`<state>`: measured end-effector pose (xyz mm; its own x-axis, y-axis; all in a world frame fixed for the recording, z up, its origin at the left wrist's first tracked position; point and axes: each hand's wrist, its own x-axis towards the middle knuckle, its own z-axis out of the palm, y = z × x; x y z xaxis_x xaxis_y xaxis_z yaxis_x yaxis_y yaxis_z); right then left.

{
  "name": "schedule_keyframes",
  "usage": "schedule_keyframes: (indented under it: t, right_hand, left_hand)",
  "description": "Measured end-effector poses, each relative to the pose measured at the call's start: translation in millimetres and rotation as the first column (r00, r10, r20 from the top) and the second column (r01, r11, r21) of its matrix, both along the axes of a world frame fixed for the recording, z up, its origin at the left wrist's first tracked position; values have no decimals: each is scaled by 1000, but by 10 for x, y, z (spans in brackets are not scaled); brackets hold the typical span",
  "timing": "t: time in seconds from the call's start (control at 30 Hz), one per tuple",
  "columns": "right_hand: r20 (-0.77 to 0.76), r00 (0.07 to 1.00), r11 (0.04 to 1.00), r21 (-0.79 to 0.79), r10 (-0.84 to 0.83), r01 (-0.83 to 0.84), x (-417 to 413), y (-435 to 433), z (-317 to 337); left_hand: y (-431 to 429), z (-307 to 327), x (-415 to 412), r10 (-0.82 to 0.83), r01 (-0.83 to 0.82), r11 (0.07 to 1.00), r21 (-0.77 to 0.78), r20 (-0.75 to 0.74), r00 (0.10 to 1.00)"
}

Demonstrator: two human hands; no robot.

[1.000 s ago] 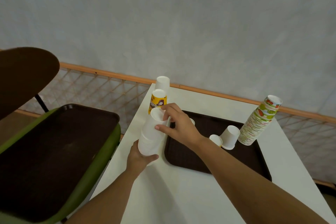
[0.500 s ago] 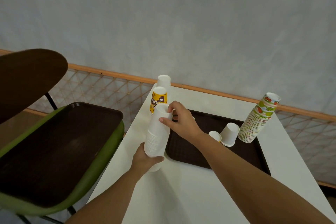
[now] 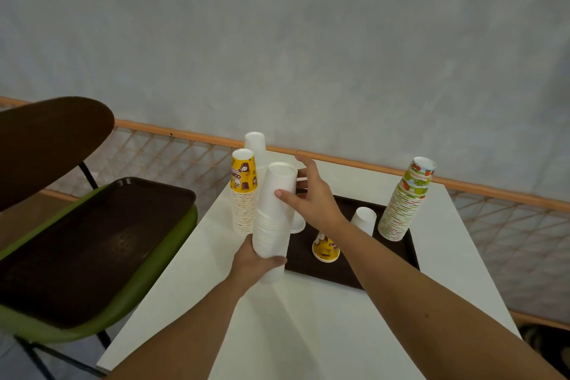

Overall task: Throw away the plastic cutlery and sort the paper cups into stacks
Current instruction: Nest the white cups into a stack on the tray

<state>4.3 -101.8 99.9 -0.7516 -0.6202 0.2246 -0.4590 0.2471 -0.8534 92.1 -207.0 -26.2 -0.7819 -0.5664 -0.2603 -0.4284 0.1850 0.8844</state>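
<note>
From the head camera, the person stands over a white surface [image 3: 308, 324]. Their left hand [image 3: 256, 262] grips the lower end of a tall white paper cup stack [image 3: 273, 210], fingers curled round it. The stack stands upside down and tilts a little, just left of a brown tray [image 3: 385, 256]. The right hand [image 3: 313, 199] is at the stack's upper part, fingers apart and fairly straight, with the thumb touching its side.

Just behind the held stack stands a yellow printed cup stack [image 3: 243, 194], and behind that another white stack [image 3: 256, 145]. On the tray, a single white cup [image 3: 364, 220] sits upside down and a yellow cup [image 3: 326, 251] lies on its side. A fruit-patterned stack [image 3: 407, 200] leans at the tray's far right corner. To the left, a green chair [image 3: 172, 259] carries a second brown tray [image 3: 92, 241].
</note>
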Motion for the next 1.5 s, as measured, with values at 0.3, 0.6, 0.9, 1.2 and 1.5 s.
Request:
schedule_keyframes:
  t: [0.3,0.6,0.9,1.2,1.5]
  right_hand:
    - [134,991,998,60,9,-17,-185,845,134]
    - [238,969,997,57,-64,52,-476,1378,100]
    - [266,959,991,-55,-102,121,-651,1275,235]
    - [268,953,978,-113,-141,176,-830,993,450]
    - [178,977,992,-34,-114,122,-795,795,402]
  left_hand:
    - [883,173,-194,-58,58,998,-30,-16,998]
    - [1437,191,-366,-140,141,988,60,-16,990]
    - [1279,186,-531,-168,169,983,74,-17,986]
    - [1001,128,-594,-176,182,979,95,-72,982]
    - [872,167,-648,-174,175,984,30,-25,984]
